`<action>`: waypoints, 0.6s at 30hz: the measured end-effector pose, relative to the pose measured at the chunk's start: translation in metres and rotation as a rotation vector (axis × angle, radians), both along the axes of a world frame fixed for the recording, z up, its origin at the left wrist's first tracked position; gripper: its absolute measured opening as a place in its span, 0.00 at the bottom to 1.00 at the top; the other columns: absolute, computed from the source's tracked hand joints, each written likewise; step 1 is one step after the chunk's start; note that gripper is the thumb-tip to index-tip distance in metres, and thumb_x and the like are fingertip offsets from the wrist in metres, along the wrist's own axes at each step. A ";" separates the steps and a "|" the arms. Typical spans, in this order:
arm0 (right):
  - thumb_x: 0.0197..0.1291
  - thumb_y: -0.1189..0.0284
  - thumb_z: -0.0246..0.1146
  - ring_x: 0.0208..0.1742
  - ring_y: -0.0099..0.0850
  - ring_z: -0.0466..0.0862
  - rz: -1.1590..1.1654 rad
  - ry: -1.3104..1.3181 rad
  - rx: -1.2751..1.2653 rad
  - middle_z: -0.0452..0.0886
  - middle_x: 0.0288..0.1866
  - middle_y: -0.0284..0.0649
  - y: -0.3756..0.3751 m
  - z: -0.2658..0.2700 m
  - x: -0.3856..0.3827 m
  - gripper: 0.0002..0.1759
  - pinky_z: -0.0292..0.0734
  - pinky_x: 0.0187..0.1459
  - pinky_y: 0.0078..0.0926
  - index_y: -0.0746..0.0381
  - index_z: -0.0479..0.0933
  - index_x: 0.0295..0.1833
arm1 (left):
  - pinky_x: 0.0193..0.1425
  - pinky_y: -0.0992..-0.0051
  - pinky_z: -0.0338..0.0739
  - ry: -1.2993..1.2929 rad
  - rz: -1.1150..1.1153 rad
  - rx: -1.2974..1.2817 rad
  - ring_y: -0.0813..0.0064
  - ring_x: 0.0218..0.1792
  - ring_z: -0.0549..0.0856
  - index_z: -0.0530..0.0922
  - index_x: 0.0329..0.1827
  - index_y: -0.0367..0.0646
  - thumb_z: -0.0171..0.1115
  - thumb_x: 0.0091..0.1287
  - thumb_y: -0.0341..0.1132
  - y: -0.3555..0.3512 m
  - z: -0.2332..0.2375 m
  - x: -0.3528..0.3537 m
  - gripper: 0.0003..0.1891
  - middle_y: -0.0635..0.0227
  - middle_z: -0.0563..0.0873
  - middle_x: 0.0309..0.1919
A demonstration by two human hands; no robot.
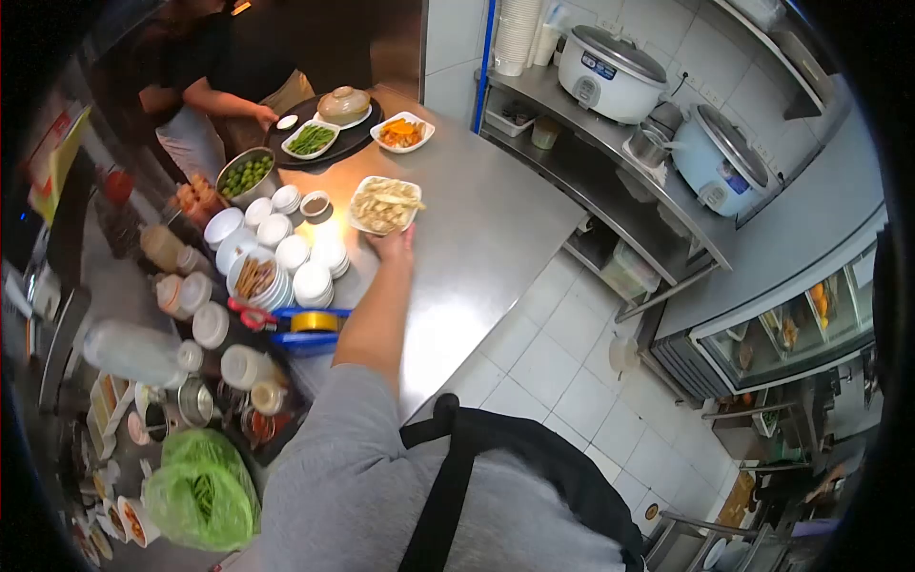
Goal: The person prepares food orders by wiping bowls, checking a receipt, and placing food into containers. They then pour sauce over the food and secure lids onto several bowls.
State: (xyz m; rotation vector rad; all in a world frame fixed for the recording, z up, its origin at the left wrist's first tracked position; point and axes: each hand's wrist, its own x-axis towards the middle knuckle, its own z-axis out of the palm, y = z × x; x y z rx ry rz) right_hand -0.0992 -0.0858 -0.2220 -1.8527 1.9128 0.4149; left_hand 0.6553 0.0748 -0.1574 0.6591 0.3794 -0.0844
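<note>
My left hand [391,246] reaches forward over the steel counter and grips the near edge of a white square bowl [385,204]. Pale, cream-coloured pieces of food fill this bowl to its rim. Beyond it stands another white bowl with orange pieces [402,132]. A round black tray [348,153] at the back carries a bowl of green vegetables [311,140] and a lidded clay pot [344,105]. To the left of my hand is a small cup of brown sauce [315,204]. My right hand is out of view.
Stacks of white dishes [313,283], a blue tape dispenser [310,334], a pot of green fruit [246,178] and several bottles crowd the left. Another person's hand [267,116] is at the tray. Rice cookers [612,76] stand on the right shelf. A green bag [202,491] lies lower left.
</note>
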 end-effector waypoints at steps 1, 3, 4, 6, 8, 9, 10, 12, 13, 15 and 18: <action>0.40 0.68 0.67 0.31 0.37 0.82 -0.017 0.012 0.004 0.82 0.27 0.44 -0.006 0.004 0.010 0.08 0.77 0.35 0.33 0.60 0.80 0.27 | 0.45 0.55 0.82 -0.040 0.004 0.000 0.56 0.56 0.74 0.47 0.67 0.68 0.47 0.56 0.11 0.004 -0.007 0.023 0.43 0.63 0.61 0.65; 0.39 0.68 0.67 0.32 0.38 0.82 -0.032 0.017 0.005 0.82 0.28 0.45 -0.016 0.013 0.031 0.09 0.77 0.36 0.33 0.60 0.80 0.28 | 0.42 0.59 0.83 -0.075 0.016 0.002 0.57 0.49 0.79 0.46 0.68 0.65 0.48 0.62 0.17 0.010 -0.028 0.058 0.37 0.59 0.65 0.61; 0.39 0.68 0.68 0.33 0.38 0.82 -0.028 0.026 0.004 0.82 0.29 0.45 -0.022 0.015 0.040 0.09 0.77 0.37 0.34 0.59 0.80 0.28 | 0.42 0.61 0.83 -0.037 -0.028 0.073 0.58 0.45 0.80 0.45 0.68 0.63 0.50 0.64 0.21 0.020 -0.030 0.076 0.36 0.57 0.69 0.58; 0.38 0.68 0.68 0.34 0.39 0.83 0.000 0.027 0.000 0.82 0.30 0.45 -0.038 0.018 0.063 0.10 0.77 0.38 0.34 0.59 0.80 0.29 | 0.38 0.66 0.83 0.045 -0.030 0.205 0.61 0.36 0.83 0.48 0.67 0.57 0.54 0.66 0.29 0.025 -0.022 0.097 0.31 0.55 0.75 0.48; 0.37 0.68 0.69 0.35 0.40 0.83 0.053 0.020 -0.001 0.82 0.31 0.46 -0.056 0.016 0.082 0.10 0.78 0.38 0.34 0.59 0.81 0.30 | 0.31 0.71 0.83 0.130 0.057 0.328 0.65 0.28 0.84 0.55 0.65 0.46 0.56 0.67 0.39 0.021 -0.009 0.104 0.27 0.55 0.81 0.37; 0.37 0.68 0.69 0.36 0.40 0.83 0.090 0.015 -0.006 0.82 0.32 0.46 -0.067 0.015 0.094 0.11 0.78 0.39 0.34 0.59 0.81 0.30 | 0.25 0.74 0.80 0.076 -0.077 0.412 0.67 0.24 0.83 0.61 0.58 0.40 0.56 0.66 0.44 0.018 -0.030 0.116 0.24 0.57 0.81 0.30; 0.37 0.68 0.69 0.36 0.40 0.83 0.133 0.007 -0.004 0.82 0.32 0.46 -0.079 0.013 0.108 0.11 0.78 0.39 0.34 0.59 0.81 0.30 | 0.19 0.76 0.77 0.021 -0.205 0.496 0.69 0.19 0.82 0.68 0.52 0.35 0.56 0.65 0.49 0.018 -0.049 0.126 0.25 0.59 0.81 0.23; 0.36 0.68 0.69 0.37 0.41 0.83 0.234 -0.004 -0.008 0.83 0.33 0.47 -0.106 0.007 0.142 0.12 0.78 0.40 0.35 0.59 0.81 0.31 | 0.14 0.74 0.70 0.089 -0.189 0.490 0.71 0.13 0.76 0.70 0.43 0.37 0.54 0.65 0.55 -0.014 0.010 0.064 0.25 0.62 0.78 0.18; 0.35 0.68 0.70 0.38 0.42 0.83 0.304 -0.017 -0.013 0.83 0.34 0.47 -0.119 0.003 0.163 0.12 0.78 0.41 0.35 0.58 0.81 0.31 | 0.19 0.74 0.74 -0.053 -0.174 0.400 0.73 0.18 0.77 0.63 0.55 0.39 0.54 0.65 0.40 -0.022 0.034 0.021 0.20 0.61 0.77 0.31; 0.34 0.70 0.70 0.42 0.42 0.81 0.606 -0.087 -0.141 0.81 0.40 0.49 -0.145 -0.009 0.200 0.16 0.77 0.44 0.35 0.59 0.81 0.35 | 0.19 0.72 0.74 -0.101 -0.322 0.380 0.75 0.18 0.76 0.45 0.72 0.47 0.58 0.60 0.31 -0.056 0.012 -0.034 0.39 0.59 0.79 0.36; 0.33 0.73 0.69 0.51 0.44 0.77 1.020 -0.265 -0.285 0.75 0.52 0.53 -0.181 -0.054 0.236 0.24 0.74 0.50 0.33 0.59 0.79 0.43 | 0.22 0.74 0.73 -0.372 -0.811 0.505 0.77 0.17 0.77 0.47 0.71 0.47 0.59 0.58 0.26 -0.051 0.031 -0.152 0.40 0.67 0.79 0.17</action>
